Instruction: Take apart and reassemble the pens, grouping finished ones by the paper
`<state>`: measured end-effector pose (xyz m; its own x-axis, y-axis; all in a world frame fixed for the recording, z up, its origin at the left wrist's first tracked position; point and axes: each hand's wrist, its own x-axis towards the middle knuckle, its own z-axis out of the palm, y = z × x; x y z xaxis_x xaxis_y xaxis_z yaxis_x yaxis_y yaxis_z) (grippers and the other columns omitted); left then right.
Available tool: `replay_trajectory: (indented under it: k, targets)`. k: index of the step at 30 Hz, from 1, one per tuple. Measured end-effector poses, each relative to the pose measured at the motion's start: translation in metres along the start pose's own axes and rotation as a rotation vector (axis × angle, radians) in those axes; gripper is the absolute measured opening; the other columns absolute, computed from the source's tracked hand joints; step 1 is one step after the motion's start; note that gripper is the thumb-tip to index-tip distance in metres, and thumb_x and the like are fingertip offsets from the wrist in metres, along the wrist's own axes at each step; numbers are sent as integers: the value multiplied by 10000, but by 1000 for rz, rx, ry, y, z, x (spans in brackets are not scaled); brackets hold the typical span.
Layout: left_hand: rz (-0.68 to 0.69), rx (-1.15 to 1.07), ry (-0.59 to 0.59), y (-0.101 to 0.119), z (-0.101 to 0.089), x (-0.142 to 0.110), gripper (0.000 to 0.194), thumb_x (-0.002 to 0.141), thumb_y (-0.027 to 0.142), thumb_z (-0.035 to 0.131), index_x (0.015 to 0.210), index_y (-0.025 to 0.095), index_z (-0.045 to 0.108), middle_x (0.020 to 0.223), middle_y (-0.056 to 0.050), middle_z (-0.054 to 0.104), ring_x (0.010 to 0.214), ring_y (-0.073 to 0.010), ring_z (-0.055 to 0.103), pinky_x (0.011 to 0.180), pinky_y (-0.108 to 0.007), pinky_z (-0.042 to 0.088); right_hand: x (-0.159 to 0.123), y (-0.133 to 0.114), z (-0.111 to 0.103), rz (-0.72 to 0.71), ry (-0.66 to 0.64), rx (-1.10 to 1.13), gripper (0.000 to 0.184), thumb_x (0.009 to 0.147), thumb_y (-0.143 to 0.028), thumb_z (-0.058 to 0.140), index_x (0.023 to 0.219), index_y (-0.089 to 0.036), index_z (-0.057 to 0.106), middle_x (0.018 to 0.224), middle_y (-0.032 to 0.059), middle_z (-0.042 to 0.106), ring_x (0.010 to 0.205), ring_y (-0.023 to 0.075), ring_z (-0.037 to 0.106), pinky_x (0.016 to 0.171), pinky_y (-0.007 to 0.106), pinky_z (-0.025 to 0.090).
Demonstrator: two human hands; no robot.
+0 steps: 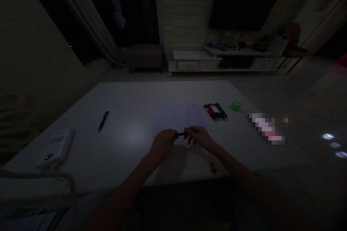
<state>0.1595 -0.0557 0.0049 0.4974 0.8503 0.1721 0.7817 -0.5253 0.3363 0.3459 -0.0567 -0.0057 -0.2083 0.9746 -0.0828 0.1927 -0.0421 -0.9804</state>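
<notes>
As two hands (163, 143) (200, 137) hold one dark stick (181, 134), one pen (103, 121) lies leftward.

We list one table (130, 101), smooth, pale, with a soft sheen; sheets of paper (170, 115), matt and flat; one pen (103, 121), dark, plastic-looking; one white box (56, 146), smooth, plastic in look; one green item (235, 105), seemingly plastic; one curtain (78, 11), folded cloth; one wall (184, 11), rough, ridged in texture; one low cabinet (193, 57), smooth and painted-looking. We cannot tell the finish of the slim dark item (181, 134).
</notes>
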Motion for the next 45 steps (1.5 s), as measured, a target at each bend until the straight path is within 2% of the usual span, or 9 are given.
replay_trajectory:
  k: [11, 18, 21, 25, 28, 31, 34, 40, 45]
  targets:
    - [-13, 1, 6, 0, 1, 0, 145, 878, 218, 439, 875, 184, 580, 845, -40, 618, 788, -153, 569, 712, -264, 405, 1, 3, -2, -25, 11, -4, 302, 694, -409, 628, 803, -128, 615, 658, 42, 646, 494, 101, 565, 405, 179, 372]
    - [-25, -16, -3, 1, 1, 0, 151, 881, 223, 430, 906, 192, 576, 863, -38, 622, 799, -150, 574, 713, -261, 409, 2, 3, -2, -17, 23, -2, 328, 691, -432, 624, 805, -125, 623, 668, 47, 658, 483, 102, 574, 412, 187, 379]
    - [-18, -18, 0, 1, 1, -1, 152, 881, 236, 432, 905, 193, 576, 855, -36, 624, 791, -153, 572, 712, -265, 410, 1, 4, -2, 3, -1, -17, 360, 752, -467, 544, 757, -117, 628, 625, 52, 646, 446, 95, 555, 393, 185, 366]
    - [-33, -23, -16, 2, 1, 0, 151, 879, 239, 431, 899, 194, 574, 857, -35, 626, 785, -156, 573, 688, -264, 410, 0, 2, -2, -20, 31, 1, 319, 712, -437, 606, 810, -134, 623, 680, 50, 659, 482, 101, 572, 397, 180, 372]
    - [-34, -24, -22, 2, 0, 0, 156, 881, 237, 426, 893, 191, 574, 851, -39, 625, 789, -154, 573, 699, -266, 411, 0, 2, -1, -4, 37, 9, 328, 736, -456, 567, 721, -131, 609, 603, 42, 637, 430, 89, 536, 384, 183, 359]
    - [-24, -31, -5, 2, 1, 0, 153, 883, 224, 420, 894, 190, 569, 851, -37, 625, 792, -151, 573, 708, -264, 409, 1, 4, -2, -29, 31, 14, 308, 695, -426, 620, 797, -136, 614, 663, 41, 652, 477, 98, 561, 397, 179, 372]
    - [-19, -15, 12, 1, 2, 0, 143, 881, 222, 430, 883, 187, 569, 851, -37, 628, 788, -155, 573, 701, -267, 401, 2, 6, -2, 9, 8, -1, 325, 751, -442, 547, 777, -125, 615, 655, 55, 649, 452, 94, 545, 381, 183, 356]
    - [-35, 67, -9, 2, 4, 1, 162, 889, 257, 425, 927, 197, 571, 810, -43, 640, 759, -175, 574, 700, -300, 383, 2, 5, -3, -154, 155, -100, 230, 662, -322, 657, 831, -167, 645, 685, 31, 658, 600, 134, 599, 527, 226, 434]
    - [-22, 7, -44, 0, 4, 1, 161, 888, 226, 410, 912, 192, 566, 840, -35, 648, 761, -157, 590, 690, -271, 396, 0, 3, 0, -69, 124, -100, 311, 768, -429, 527, 671, -148, 617, 553, 35, 629, 435, 106, 528, 448, 221, 393]
